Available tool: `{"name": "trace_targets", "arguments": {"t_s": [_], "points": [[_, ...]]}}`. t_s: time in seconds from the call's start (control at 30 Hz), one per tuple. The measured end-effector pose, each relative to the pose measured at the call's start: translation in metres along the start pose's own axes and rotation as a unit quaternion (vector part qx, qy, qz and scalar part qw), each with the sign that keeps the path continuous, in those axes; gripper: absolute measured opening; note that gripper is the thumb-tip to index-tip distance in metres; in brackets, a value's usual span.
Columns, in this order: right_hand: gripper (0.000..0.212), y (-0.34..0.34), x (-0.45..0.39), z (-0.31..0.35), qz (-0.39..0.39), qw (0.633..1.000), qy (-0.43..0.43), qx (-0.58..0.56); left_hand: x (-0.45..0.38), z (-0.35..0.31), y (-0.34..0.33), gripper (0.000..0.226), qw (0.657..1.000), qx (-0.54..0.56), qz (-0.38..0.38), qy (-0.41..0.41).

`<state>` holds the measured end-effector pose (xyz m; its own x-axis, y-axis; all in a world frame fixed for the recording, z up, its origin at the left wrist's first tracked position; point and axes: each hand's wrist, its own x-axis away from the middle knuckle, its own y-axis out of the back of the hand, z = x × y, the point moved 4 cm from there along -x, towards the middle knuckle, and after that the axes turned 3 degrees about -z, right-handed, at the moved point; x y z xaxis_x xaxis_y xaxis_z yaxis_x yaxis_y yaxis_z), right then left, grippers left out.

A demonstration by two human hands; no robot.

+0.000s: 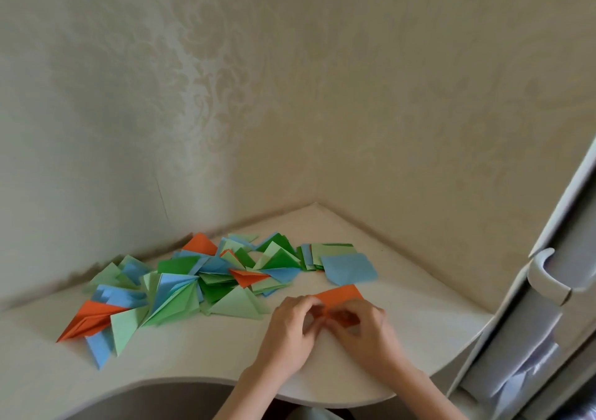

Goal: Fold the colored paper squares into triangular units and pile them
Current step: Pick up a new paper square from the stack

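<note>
An orange paper [342,295] lies on the white corner desk [193,355] just in front of me. My left hand [288,332] and my right hand [364,329] both pinch its near edge with curled fingers; the hands hide most of the fold. To the left spreads a pile of folded triangular units [180,287] in green, blue and orange. A stack of flat paper squares [332,255] sits behind the hands, with a blue square [348,269] lying loose on top at its front.
Patterned wallpaper walls meet at the desk's far corner [317,205]. A white cabinet with a curved handle [545,274] stands at the right. The desk's front edge curves inward around my body [193,384].
</note>
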<state>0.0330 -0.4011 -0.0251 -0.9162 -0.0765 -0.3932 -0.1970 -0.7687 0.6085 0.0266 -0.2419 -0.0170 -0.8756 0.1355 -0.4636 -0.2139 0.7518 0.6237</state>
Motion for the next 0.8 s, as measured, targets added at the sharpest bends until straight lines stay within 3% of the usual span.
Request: {"name": "trace_targets", "arguments": {"t_s": [0.23,0.43,0.67,0.8], "points": [[0.03,-0.005,-0.003,-0.003,0.006,1.0,-0.009,0.014,-0.013,0.0,-0.008,0.022,0.999,-0.022,0.017,0.017],[0.026,-0.01,-0.013,-0.008,0.067,0.993,-0.082,0.058,-0.019,0.007,-0.011,0.023,0.996,0.021,0.05,0.064],[0.022,0.0,-0.011,-0.008,0.108,0.991,-0.066,0.041,-0.012,0.012,-0.004,0.023,0.997,0.055,0.046,0.037],[0.023,-0.001,-0.005,-0.005,0.094,0.993,-0.06,0.045,-0.007,0.015,0.002,0.032,0.997,0.058,0.028,0.046]]}}
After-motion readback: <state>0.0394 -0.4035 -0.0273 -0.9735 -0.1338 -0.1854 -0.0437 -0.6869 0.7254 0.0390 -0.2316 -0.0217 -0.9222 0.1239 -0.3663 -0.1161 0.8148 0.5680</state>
